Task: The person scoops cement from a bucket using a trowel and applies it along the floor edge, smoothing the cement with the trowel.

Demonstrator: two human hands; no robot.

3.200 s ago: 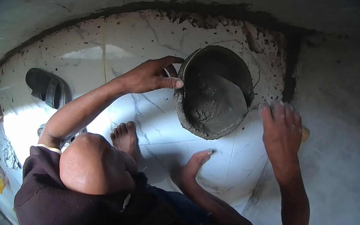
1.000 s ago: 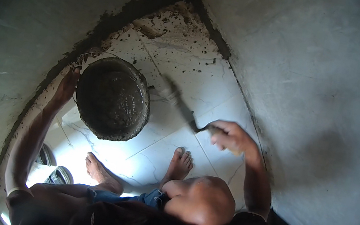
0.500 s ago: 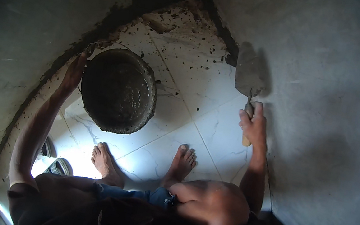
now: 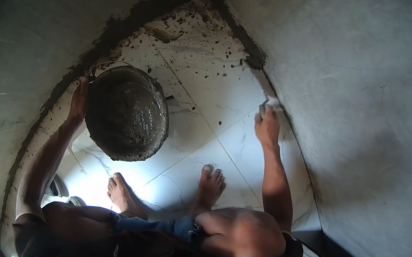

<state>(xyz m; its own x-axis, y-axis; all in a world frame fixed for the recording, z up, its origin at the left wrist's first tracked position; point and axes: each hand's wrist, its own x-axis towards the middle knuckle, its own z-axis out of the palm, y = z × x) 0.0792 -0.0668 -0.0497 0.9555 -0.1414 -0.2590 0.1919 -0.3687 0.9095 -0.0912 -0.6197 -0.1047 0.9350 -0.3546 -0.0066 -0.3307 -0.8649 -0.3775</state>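
A round bucket (image 4: pixel 163 131) crusted with dried mortar stands on the tiles at centre left, with wet grey mortar (image 4: pixel 136 116) inside. My left hand (image 4: pixel 79 99) grips its left rim, near the thin wire handle (image 4: pixel 114 62); the fingertips are partly hidden. Over by the right wall, my right hand (image 4: pixel 267 127) is closed around the handle of a trowel (image 4: pixel 264 85). Its blade is seen nearly edge-on, low along the foot of that wall, just nearer than the end of a dark mortar band (image 4: pixel 254 57).
Dark mortar also lines the foot of the left wall (image 4: pixel 23 69) up to the far corner. Crumbs and splashes of mortar (image 4: pixel 195 30) litter the far floor tiles. My bare feet (image 4: pixel 211 184) are planted nearer than the bucket. Round objects (image 4: pixel 59 186) lie beside my left leg.
My right hand has moved left and slightly farther, turning the trowel from flat against the right wall to edge-on at its foot. The bucket appears slightly lower and left in view.
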